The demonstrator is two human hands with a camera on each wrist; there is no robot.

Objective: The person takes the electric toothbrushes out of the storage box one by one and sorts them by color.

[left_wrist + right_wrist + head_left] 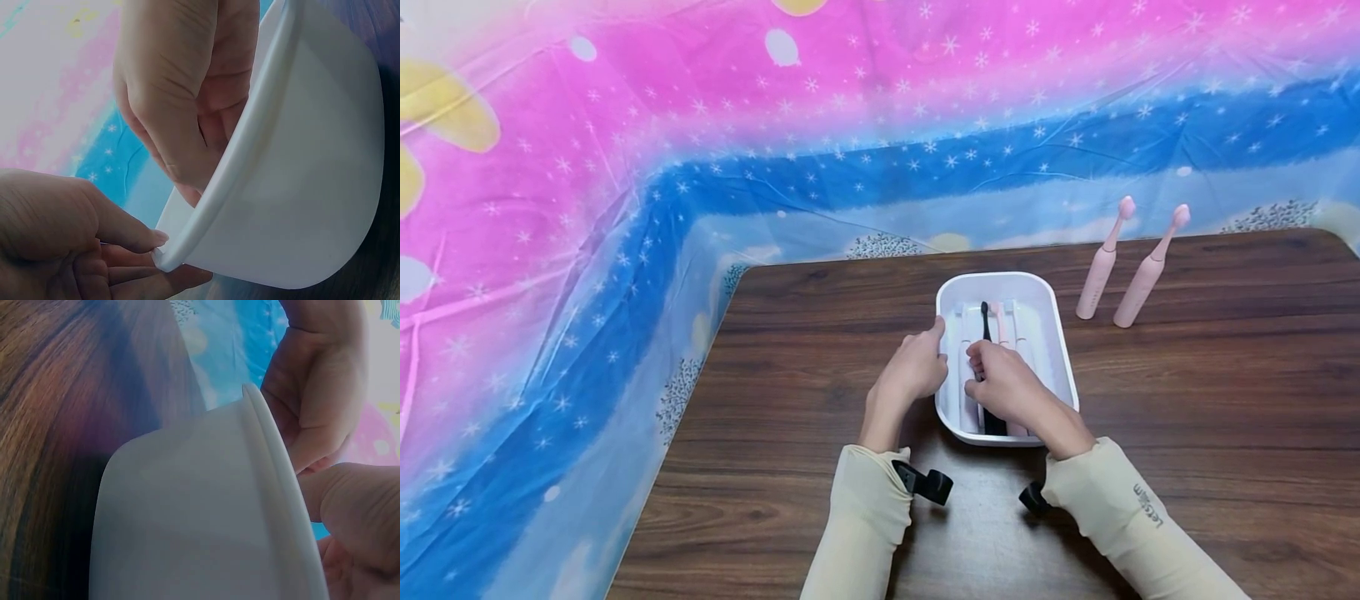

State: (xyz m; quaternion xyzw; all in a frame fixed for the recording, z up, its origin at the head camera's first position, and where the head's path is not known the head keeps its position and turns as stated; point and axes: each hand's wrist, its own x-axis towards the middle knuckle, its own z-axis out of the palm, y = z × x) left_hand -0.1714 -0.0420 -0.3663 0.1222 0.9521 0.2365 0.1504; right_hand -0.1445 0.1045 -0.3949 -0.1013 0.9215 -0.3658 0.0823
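A white plastic bin stands on the table with several electric toothbrushes lying side by side in it. Among them are a black electric toothbrush, a pink one and white ones, such as the white toothbrush on the right. My left hand holds the bin's left rim, thumb on top and fingers beneath the lip in the left wrist view. Reaching inside, my right hand has its thumb and fingers curled at the black toothbrush's handle. The bin wall hides those fingertips in the right wrist view.
Two pink electric toothbrushes, a left one and a right one, stand upright on the dark wooden table, right of the bin and farther back. A pink and blue patterned cloth hangs behind the table and along its left side.
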